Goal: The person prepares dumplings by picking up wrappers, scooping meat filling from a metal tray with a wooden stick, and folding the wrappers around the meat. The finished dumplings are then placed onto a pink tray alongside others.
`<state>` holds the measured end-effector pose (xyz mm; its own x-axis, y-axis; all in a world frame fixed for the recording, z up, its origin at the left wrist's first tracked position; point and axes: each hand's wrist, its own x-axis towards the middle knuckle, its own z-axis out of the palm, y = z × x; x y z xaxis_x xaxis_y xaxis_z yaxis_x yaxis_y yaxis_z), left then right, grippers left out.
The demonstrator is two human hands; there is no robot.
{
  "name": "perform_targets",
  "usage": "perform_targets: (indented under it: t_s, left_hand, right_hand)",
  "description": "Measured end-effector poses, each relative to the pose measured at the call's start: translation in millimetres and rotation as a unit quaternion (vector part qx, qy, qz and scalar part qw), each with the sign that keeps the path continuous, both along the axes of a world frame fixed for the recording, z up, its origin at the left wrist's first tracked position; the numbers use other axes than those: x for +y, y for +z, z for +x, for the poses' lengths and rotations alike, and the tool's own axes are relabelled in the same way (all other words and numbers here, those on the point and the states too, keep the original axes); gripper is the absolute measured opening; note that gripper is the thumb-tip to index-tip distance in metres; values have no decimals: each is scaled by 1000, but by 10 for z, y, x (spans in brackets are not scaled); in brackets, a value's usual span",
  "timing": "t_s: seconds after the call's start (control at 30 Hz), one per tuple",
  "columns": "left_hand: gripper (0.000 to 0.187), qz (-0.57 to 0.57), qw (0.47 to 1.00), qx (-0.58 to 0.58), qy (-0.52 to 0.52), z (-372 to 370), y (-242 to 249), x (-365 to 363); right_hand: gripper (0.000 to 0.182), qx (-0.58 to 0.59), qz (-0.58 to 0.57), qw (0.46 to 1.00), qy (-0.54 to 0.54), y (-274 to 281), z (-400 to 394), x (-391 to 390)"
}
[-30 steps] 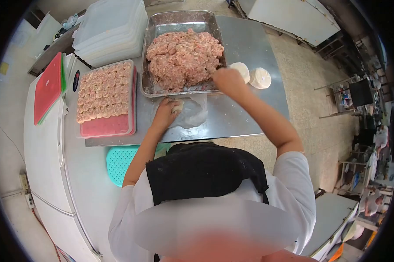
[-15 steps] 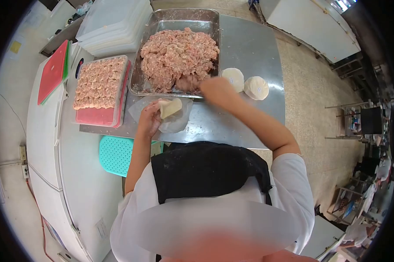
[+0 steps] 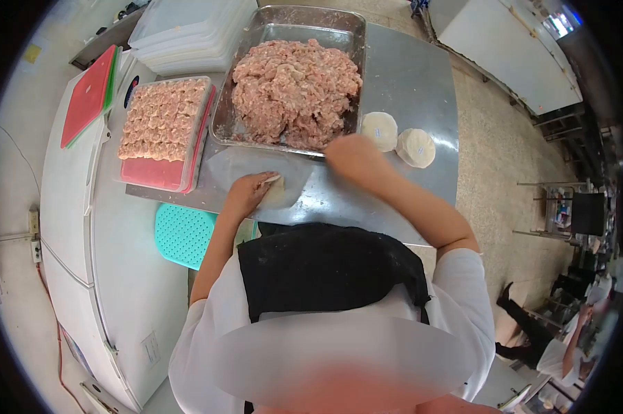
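My left hand (image 3: 249, 192) is closed on a thin pale dumpling wrapper (image 3: 277, 191), held low over a translucent plastic sheet (image 3: 221, 169) at the table's near edge. My right hand (image 3: 356, 159) is a blurred fist at the near right corner of a metal tray (image 3: 318, 31). Whatever it grips, if anything, I cannot make out. A large mound of minced meat filling (image 3: 294, 86) fills much of the tray. Just right of the right hand lie two round stacks of wrappers, one nearer the tray (image 3: 380, 130) and one farther right (image 3: 416, 148).
Left of the tray, a clear container (image 3: 189, 181) holds rows of filled dumplings (image 3: 161, 117) on a red base. Stacked plastic lids (image 3: 187, 41) stand behind it. Red and green boards (image 3: 89, 96) lie at far left, and a turquoise stool (image 3: 183, 234) stands below the table.
My left hand has turned, and the wrapper now sits lower and partly behind the fingers. My right hand has shifted slightly right and nearer to me, away from the meat. The view has shifted slightly.
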<state>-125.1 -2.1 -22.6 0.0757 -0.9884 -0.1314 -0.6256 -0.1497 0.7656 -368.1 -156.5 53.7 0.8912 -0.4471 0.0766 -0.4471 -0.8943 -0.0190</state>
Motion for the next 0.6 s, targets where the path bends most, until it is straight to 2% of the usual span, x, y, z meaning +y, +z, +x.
perform_targets:
  t_s: [0.03, 0.07, 0.1, 0.13, 0.17, 0.23, 0.27, 0.3, 0.33, 0.37, 0.43, 0.47, 0.53, 0.57, 0.6]
  left_hand:
    - [23, -64, 997, -26, -27, -9, 40, 13]
    - [23, -60, 997, -22, -31, 7, 183, 7]
    - [23, -134, 985, -103, -38, 28, 397, -28]
    - [24, -208, 960, -183, -42, 60, 500, -63]
    - [24, -208, 961, -178, -38, 139, 444, -98]
    - [22, -206, 974, 83, 47, 330, 407, -158]
    - [22, -207, 974, 84, 45, 382, 470, -161]
    - [22, -128, 966, 202, 100, 365, 757, -199]
    - [23, -46, 935, 317, 152, 376, 909, -217]
    - [23, -46, 934, 320, 150, 441, 853, -228]
    - [24, -146, 959, 231, 74, 637, 733, -306]
    - [24, -146, 959, 233, 73, 764, 698, -314]
    - [28, 12, 920, 381, 86, 1012, 699, -359]
    - [28, 13, 920, 383, 80, 1139, 622, -433]
    - [32, 29, 887, 445, 120, 1221, 588, -527]
  right_hand:
    - [11, -35, 22, 999, 18, 49, -56, -88]
    - [11, 63, 24, 998, -14, 273, -37, -190]
    - [11, 69, 26, 997, -14, 289, -37, -244]
    - [11, 65, -20, 997, -40, 311, -31, -293]
    - [12, 59, -67, 994, -65, 330, -14, -310]
    - [12, 47, -32, 997, -49, 162, 27, -196]
    - [13, 43, -5, 998, -55, 84, 47, -92]
    - [15, 39, 22, 997, -62, 30, 76, -8]
    - [15, 21, 49, 996, -70, 4, 112, 42]
    - [15, 24, 48, 996, -72, -27, 159, 85]
    - [19, 35, 91, 990, -99, -65, 289, 142]
    - [19, 37, 90, 990, -100, -61, 336, 144]
    - [26, 23, 150, 980, -129, -40, 380, 106]
    - [26, 24, 149, 979, -134, -41, 380, 72]
    - [29, 0, 213, 967, -140, -50, 373, 29]
